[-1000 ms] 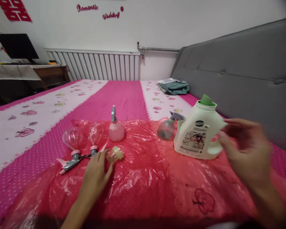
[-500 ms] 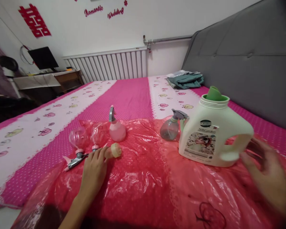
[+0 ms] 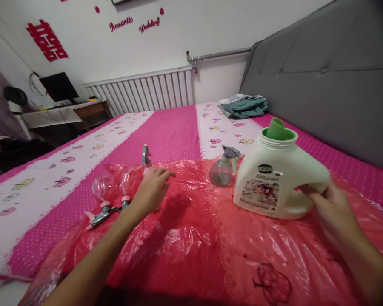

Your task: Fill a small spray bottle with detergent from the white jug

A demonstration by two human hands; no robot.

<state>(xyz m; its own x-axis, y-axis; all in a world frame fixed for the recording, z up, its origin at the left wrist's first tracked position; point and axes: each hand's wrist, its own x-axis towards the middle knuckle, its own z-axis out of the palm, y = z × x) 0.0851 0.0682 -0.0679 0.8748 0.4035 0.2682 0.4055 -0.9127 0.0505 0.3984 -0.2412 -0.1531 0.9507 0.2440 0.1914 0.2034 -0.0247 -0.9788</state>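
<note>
A cream detergent jug (image 3: 258,170) with a green spout in its neck stands upright on the red plastic sheet (image 3: 191,255). My right hand (image 3: 330,204) grips its handle, fingers passing into the handle hole. Over the sheet, my left hand (image 3: 155,187) is raised with its fingers stretched out and holds nothing visible. Behind it, a pink spray bottle (image 3: 145,155) is mostly hidden; only its grey head shows clearly. Two clear round spray bottles (image 3: 104,189) lie to the left, heads toward me. Left of the jug stands a grey spray bottle (image 3: 221,172).
The plastic sheet covers the near part of a bed with a pink patterned bedspread (image 3: 175,127). Folded clothes (image 3: 245,106) lie near the grey headboard (image 3: 306,76). A radiator (image 3: 143,91) and a desk with a monitor (image 3: 59,87) are by the far wall.
My right hand has closed on the jug's handle. My left hand has moved right and up from beside the pale yellow cap, which it now hides. The view has shifted slightly.
</note>
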